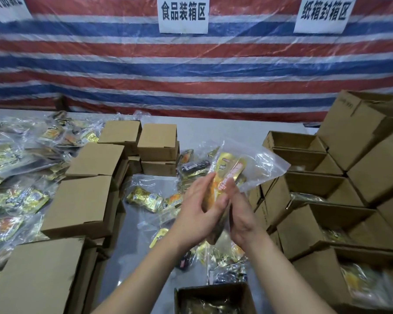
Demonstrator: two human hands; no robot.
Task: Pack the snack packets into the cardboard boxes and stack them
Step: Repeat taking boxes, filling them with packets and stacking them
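Both hands raised over the middle of the grey table (213,128), palms facing each other, pressed against the two sides of a clear plastic bag of snack packets (229,171). Left hand (200,209) flat along the bag's left side, fingers extended upward and close together, thumb lying across the front. Right hand (238,211) against the right side, fingers pointing up, tips on the orange-and-gold packet inside; whether they curl round it cannot be told. Bag stands roughly upright between the palms, its loose clear top flaring out to the right above the fingers. Directly below the forearms, at the bottom edge, an open cardboard box (213,295) with gold packets already inside. Loose snack packets (145,199) lie on the table beneath and beyond the hands, gold, orange and black. To the left, closed cardboard boxes (84,200) in stacks running from near to far, with more bagged packets (14,155) heaped past them at the table's left edge. To the right, open boxes (327,214) in tiers, some showing bagged packets inside, closed ones stacked higher behind. Backdrop is a red, white and blue striped tarpaulin (191,71) under clear plastic, with white paper signs (183,14) in Chinese characters fixed along the top.
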